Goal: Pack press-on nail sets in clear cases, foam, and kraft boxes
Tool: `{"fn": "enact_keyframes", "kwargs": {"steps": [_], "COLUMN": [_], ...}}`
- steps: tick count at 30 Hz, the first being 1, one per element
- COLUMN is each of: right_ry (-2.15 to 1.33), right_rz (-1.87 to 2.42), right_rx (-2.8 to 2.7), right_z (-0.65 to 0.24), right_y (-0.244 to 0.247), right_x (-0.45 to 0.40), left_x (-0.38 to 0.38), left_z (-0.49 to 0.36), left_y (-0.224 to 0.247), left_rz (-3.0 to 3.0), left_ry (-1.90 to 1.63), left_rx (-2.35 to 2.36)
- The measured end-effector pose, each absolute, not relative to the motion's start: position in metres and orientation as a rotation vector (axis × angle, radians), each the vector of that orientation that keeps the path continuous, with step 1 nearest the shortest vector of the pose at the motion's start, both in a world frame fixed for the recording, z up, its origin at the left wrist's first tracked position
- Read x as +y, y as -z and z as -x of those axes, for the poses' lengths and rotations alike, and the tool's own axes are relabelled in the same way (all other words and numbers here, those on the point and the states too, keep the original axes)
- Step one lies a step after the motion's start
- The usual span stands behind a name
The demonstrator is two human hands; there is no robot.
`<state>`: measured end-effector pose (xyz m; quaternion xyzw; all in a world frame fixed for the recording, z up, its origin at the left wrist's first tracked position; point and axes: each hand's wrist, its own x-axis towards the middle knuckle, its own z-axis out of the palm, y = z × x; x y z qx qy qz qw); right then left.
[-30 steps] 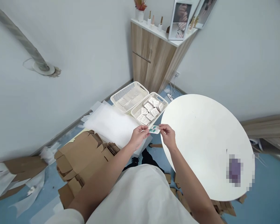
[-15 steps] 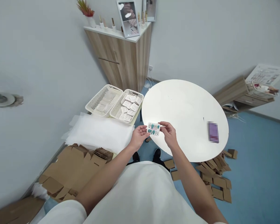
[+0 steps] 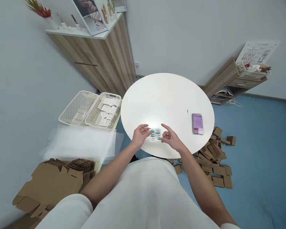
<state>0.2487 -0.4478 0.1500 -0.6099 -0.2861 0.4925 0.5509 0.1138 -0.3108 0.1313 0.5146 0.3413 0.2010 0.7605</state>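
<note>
Low over the near edge of the round white table (image 3: pixel 166 95) is a small clear-and-white pack of press-on nails (image 3: pixel 155 135), teal and pale, laid in two columns. Its left edge is pinched by my left hand (image 3: pixel 140 136), thumb over the top. My right hand (image 3: pixel 171 138) has its index finger stretched out past the pack, while the thumb and curled fingers meet the lower right corner. Whether the pack rests on the tabletop I cannot tell.
Left of the table stand a basket of white packets (image 3: pixel 104 124) and a basket of clear packaging (image 3: pixel 70 123). White sheets (image 3: pixel 78 143) and flattened cardboard boxes (image 3: pixel 54 183) lie nearer. A blurred purple item (image 3: pixel 197 122) is on the table; small cartons (image 3: pixel 219 170) cover floor at right.
The pack has turned about a quarter, its rows now running as columns, and it is over the table. My right index finger has lifted off it. The view has shifted right.
</note>
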Motion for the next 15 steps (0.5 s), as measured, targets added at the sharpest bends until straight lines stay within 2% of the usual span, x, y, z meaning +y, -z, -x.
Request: {"fn": "enact_keyframes", "kwargs": {"steps": [15], "right_ry": [-1.344], "right_rz": [1.27], "right_rx": [-0.602], "right_z": [-0.293], "right_y": [-0.114], "right_x": [-0.48], "left_x": [-0.333], "left_z": [-0.158], "left_y": [-0.127], "left_rz": [-1.317], "left_ry": [-0.222], "left_rx": [0.783]}}
